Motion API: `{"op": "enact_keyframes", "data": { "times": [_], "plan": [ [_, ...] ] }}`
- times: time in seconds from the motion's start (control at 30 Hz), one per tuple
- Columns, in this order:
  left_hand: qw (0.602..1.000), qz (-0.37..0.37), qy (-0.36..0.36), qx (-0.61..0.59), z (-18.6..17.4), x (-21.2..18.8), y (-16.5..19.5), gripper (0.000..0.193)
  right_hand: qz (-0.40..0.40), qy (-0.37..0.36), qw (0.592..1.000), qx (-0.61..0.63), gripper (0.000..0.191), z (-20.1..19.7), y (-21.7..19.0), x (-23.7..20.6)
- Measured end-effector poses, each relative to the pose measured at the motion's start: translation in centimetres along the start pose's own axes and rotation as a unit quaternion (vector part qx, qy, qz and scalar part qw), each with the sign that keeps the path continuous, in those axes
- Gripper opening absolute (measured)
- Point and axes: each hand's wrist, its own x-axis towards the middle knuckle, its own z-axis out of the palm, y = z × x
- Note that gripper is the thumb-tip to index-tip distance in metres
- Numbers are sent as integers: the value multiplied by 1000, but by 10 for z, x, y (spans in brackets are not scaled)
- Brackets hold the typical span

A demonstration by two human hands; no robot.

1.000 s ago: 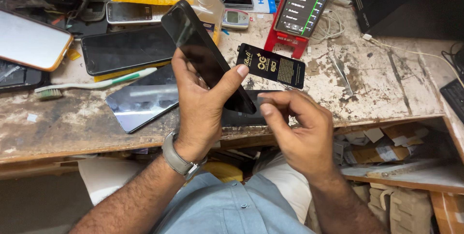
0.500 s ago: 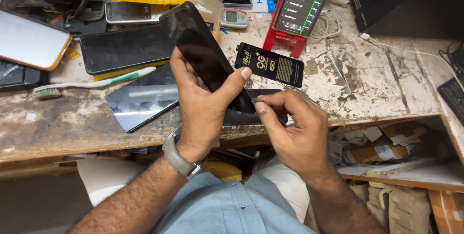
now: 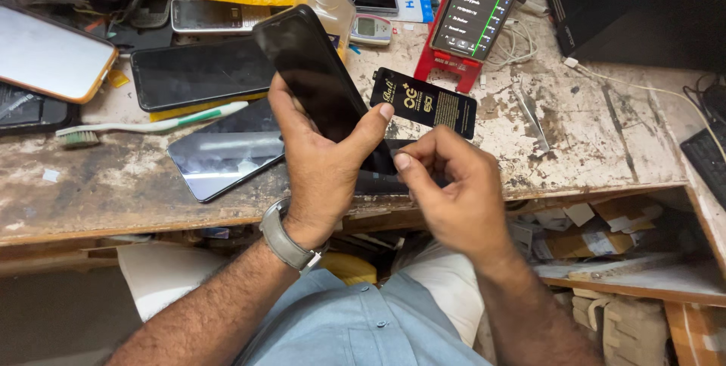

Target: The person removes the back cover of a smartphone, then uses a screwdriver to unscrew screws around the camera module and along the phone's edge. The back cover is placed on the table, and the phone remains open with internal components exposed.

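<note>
The left hand holds a black phone up over the bench. Its fingers are closed around the phone, with the thumb pressed on the dark glass. The right hand is just beside the phone's bottom end, and its fingers are pinched together there on something too small to make out. Behind those fingers lies a black packet on the bench. Past the left fingers lie a toothbrush and more flat phones.
</note>
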Motion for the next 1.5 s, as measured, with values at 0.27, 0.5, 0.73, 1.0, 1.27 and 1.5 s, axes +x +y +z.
{"op": "enact_keyframes", "data": {
  "times": [0.27,0.5,0.73,1.0,1.27,1.5],
  "plan": [
    [988,-99,-76,-88,-3,3,3,77,163,-276,844,430,7,-22,56,34],
    [995,-49,-90,-20,-9,14,5,78,104,-205,909,347,7,-26,64,37],
    [986,21,-115,115,-19,25,5,93,-156,22,933,-324,7,-36,61,42],
    [933,93,-126,324,-20,31,-5,108,-206,33,930,-304,18,-24,46,32],
    [925,67,-132,351,-12,33,-18,112,18,-92,995,-25,15,-4,39,23],
    [909,85,-145,381,-12,35,-22,117,127,-174,969,121,11,-7,62,25]
  ]
}}
